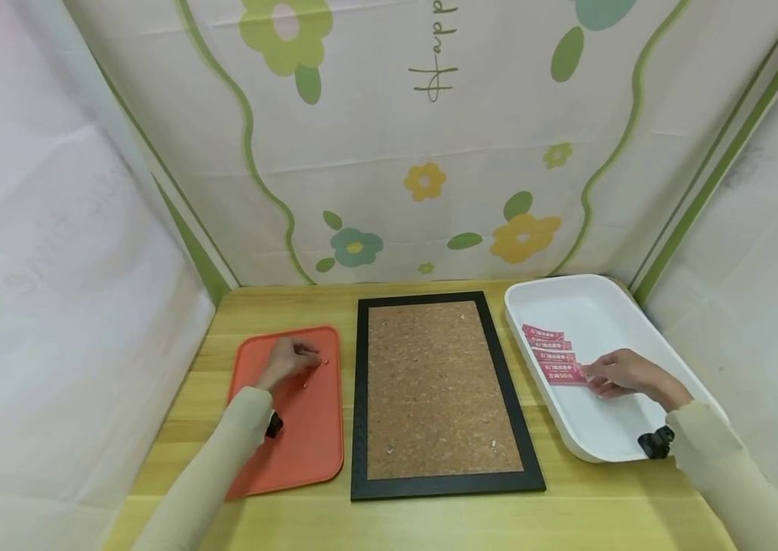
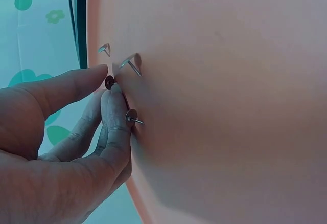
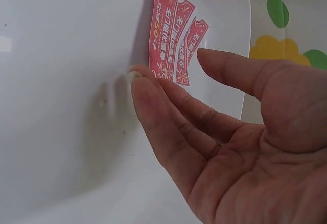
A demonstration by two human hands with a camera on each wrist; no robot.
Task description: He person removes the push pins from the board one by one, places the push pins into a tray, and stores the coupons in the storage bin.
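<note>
My left hand is over the orange tray. In the left wrist view its thumb and fingertips close around a thumbtack. Other thumbtacks lie nearby on the tray: one beside the fingers, another thumbtack above them, and one farther off. My right hand is in the white tray, its fingertips at the near end of several pink-red paper coupons. In the right wrist view the thumb stands apart from the fingers, with the coupons just beyond the fingertips.
A cork board in a black frame lies between the trays, with small shiny bits near its corners. The wooden table is bounded by a flower-printed cloth behind and white cloth at both sides.
</note>
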